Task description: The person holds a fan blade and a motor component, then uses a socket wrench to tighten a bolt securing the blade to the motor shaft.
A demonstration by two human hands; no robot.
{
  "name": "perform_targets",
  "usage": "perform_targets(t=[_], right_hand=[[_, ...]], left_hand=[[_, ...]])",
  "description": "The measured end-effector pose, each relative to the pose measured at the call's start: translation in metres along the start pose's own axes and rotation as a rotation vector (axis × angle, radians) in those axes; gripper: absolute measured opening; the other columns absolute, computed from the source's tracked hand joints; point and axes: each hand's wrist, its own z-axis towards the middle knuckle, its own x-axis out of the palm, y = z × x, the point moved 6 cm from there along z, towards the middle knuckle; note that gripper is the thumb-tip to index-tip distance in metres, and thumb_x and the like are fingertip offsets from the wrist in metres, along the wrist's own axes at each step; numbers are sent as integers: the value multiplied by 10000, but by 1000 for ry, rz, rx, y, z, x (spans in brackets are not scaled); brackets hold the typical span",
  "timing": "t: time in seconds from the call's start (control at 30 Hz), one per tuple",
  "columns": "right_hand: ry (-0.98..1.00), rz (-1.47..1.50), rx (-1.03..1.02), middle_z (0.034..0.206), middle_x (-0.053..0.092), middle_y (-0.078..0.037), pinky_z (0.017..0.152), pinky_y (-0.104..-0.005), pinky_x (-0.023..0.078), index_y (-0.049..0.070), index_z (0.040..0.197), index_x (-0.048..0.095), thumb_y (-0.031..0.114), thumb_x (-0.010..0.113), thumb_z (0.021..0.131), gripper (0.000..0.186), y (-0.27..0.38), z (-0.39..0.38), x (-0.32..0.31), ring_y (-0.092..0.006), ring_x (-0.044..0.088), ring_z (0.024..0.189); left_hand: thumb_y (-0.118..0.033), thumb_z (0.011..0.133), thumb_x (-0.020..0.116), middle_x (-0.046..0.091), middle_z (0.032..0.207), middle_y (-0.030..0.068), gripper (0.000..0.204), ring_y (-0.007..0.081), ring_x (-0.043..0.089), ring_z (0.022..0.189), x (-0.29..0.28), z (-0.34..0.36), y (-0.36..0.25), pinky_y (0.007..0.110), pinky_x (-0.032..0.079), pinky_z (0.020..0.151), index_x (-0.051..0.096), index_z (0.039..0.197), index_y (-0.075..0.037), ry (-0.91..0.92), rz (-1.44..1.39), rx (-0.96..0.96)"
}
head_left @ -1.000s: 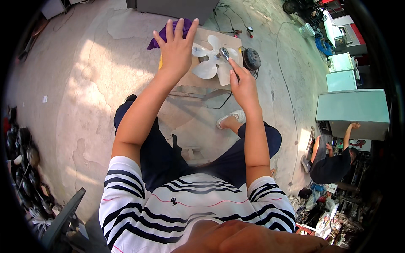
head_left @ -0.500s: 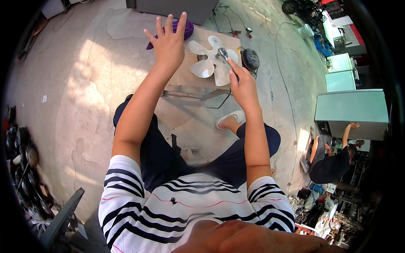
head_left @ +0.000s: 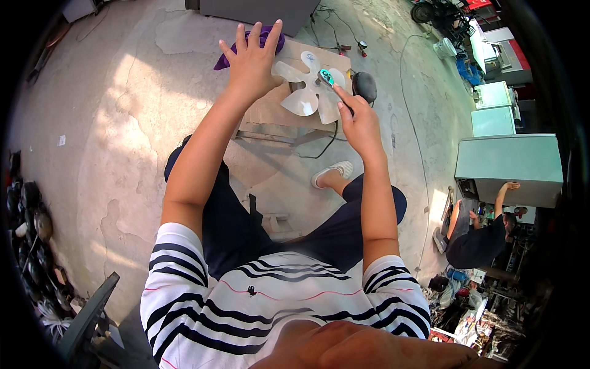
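Holding: right hand [head_left: 362,126] has its grip closed round the dark handle of a ratchet wrench [head_left: 327,77], thumb and index finger toward the head. Wrench head, teal on its face, sits over the hub area of a pale multi-bladed fan [head_left: 300,103]; cannot tell whether it is seated on anything. Fan lies on the low bench [head_left: 261,117], blades spread outward. Left hand [head_left: 251,64]: grip wide open, fingers splayed, nothing held; thumb close to a left-side fan blade, contact cannot be judged. Purple cloth [head_left: 264,38] behind the left fingers, at the far left of the bench. Dark rounded object [head_left: 364,87] just beside the bench's right edge. Far right: another person [head_left: 476,245] near a pale green cabinet [head_left: 510,158], one arm reaching to it.
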Motion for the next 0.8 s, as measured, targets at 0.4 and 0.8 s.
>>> perform_targets(t=[0.4, 0.8], right_hand=[[23, 6, 17, 848, 585, -138, 735, -415, 481, 215, 1297, 633, 127, 581, 930, 381, 3, 0, -1, -333, 606, 802], [-28, 53, -62, 763, 511, -128, 655, -363, 440, 188, 1300, 633, 104, 586, 931, 382, 1, 1, 1, -284, 514, 675]], left_hand=[[-244, 755, 780, 297, 1547, 175, 978, 445, 197, 1449, 12, -12, -26, 789, 141, 1038, 212, 1551, -269, 3, 80, 88], [-349, 650, 851, 300, 1539, 183, 1105, 459, 193, 1445, 14, -35, -63, 775, 149, 1049, 217, 1553, -279, 0, -192, 180]])
